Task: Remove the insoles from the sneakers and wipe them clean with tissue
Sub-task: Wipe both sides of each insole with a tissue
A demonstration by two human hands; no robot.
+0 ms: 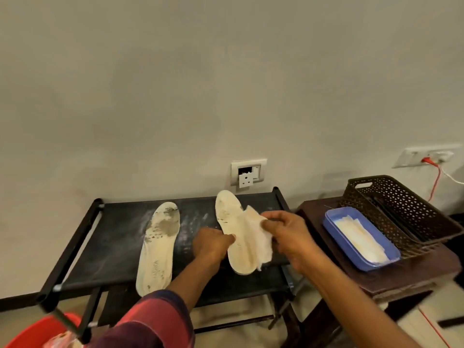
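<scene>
White tissue [258, 234] on the cleaner insole [229, 212], black rack [118, 237]
At 7 o'clock the stained insole [158, 244] overhangs the front edge and could slip; beyond, left hand [213, 244] grips the cleaner insole, right hand [286, 234] pinches tissue that may tear.

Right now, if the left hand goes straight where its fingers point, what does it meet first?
The insole that the left hand holds; just beyond, probably the tissue in the right hand.
</scene>
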